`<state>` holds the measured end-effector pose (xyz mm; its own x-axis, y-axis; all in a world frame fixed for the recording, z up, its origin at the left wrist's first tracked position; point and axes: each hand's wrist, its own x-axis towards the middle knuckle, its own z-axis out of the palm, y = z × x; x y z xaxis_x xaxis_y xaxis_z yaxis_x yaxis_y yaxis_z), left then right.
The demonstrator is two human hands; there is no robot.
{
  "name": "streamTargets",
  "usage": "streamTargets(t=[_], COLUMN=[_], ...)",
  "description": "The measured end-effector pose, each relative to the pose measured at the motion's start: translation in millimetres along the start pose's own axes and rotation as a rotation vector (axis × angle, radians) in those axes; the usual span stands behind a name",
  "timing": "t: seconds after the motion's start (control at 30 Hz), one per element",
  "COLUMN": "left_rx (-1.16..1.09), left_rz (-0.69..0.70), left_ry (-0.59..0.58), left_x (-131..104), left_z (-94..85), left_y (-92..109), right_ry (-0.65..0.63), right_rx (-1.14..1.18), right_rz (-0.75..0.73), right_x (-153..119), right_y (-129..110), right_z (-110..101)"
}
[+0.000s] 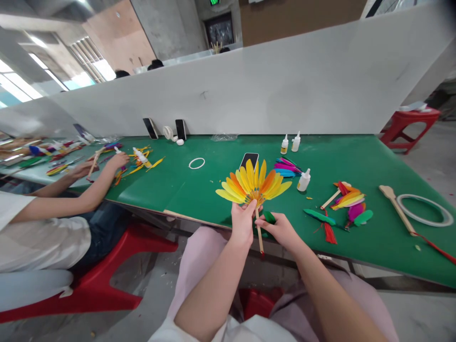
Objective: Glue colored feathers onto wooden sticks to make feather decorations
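Observation:
A fan of yellow and orange feathers [255, 183] on a wooden handle is held upright near the table's front edge. My left hand [242, 219] is closed round it where the feathers meet the stick. My right hand [280, 228], beside the lower handle, pinches a dark green feather [270, 217]. Behind the fan lie a smartphone [249, 159] and a bundle of blue and magenta feathers [287, 167]. A white glue bottle [304, 180] stands to the right of the fan.
Two more glue bottles [284, 144] stand near the white partition [302, 90]. On the right lie mixed feathers [351, 198], a wooden handle [398, 209] and a white ring [424, 210]. A smaller ring [196, 163] is left of centre. At left, a co-worker's hands [117, 161] handle a stick.

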<state>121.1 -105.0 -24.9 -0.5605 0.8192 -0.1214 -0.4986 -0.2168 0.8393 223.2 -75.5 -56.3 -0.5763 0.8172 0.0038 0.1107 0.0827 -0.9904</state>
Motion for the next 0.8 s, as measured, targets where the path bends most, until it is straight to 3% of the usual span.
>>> streamTargets(t=[0.2, 0.43, 0.53, 0.6, 0.67, 0.73, 0.8], left_rx=[-0.007, 0.061, 0.072, 0.108, 0.142, 0.151, 0.200], left_rz=[-0.002, -0.096, -0.033, 0.113, 0.245, 0.340, 0.378], left_ry=[-0.033, -0.094, -0.025, 0.083, 0.099, -0.014, -0.158], left_x=[-1, -5, -12, -18, -22, -27, -35], left_z=[0.3, -3.1, -11.2, -16.9, -18.5, -14.3, -8.4], left_y=[1, 3, 3, 3, 7, 18, 36], right_ry=[-0.004, 0.000, 0.056, 0.132, 0.235, 0.388, 0.706], right_rx=[0.006, 0.040, 0.044, 0.045, 0.050, 0.059, 0.116], right_rz=[-0.015, -0.026, -0.022, -0.027, -0.037, -0.043, -0.035], right_x=[0, 1, -4, -12, -23, -35, -45], right_y=[2, -1, -8, -15, -21, -25, -27], right_z=[-1, -2, -9, -22, -43, -72, -107])
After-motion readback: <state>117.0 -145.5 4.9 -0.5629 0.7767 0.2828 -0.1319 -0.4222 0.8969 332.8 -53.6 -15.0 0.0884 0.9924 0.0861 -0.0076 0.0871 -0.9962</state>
